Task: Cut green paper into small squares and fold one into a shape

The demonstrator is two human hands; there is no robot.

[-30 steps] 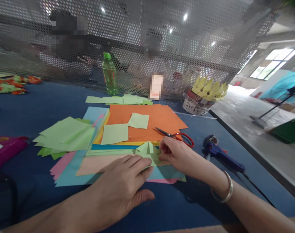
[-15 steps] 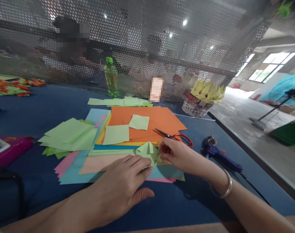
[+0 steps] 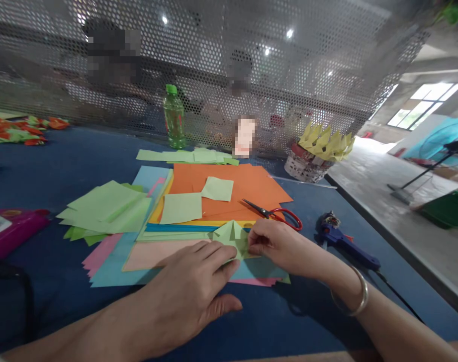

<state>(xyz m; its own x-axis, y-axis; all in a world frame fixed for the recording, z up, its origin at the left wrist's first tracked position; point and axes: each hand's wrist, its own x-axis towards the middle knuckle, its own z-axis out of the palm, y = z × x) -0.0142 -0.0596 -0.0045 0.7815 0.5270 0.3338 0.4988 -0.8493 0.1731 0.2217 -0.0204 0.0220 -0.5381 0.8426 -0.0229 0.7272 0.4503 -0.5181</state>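
Observation:
A small sheet of light green paper (image 3: 234, 236), partly folded with a raised peak, lies on the front of a stack of coloured paper (image 3: 111, 266). My left hand (image 3: 198, 274) rests flat on its left side, fingers stretched out and thumb apart. At the right edge of the sheet, my right hand (image 3: 276, 246) pinches the paper between thumb and fingers. Red-handled scissors (image 3: 268, 212) lie just beyond my right hand on the orange paper (image 3: 232, 173). Two green paper squares (image 3: 181, 207) sit on that orange paper as well.
More green sheets (image 3: 108, 206) lie at the left, and green strips (image 3: 187, 156) behind. A green bottle (image 3: 174, 118) stands by the perforated screen (image 3: 209, 50). A blue glue gun (image 3: 345, 241) is at the right, near a basket (image 3: 307, 163) with yellow paper points. A magenta object (image 3: 21, 231) lies left.
My right hand has moved slightly down along the right edge of the folded green paper. My left hand keeps its place on the sheet. The whole view has shifted a little.

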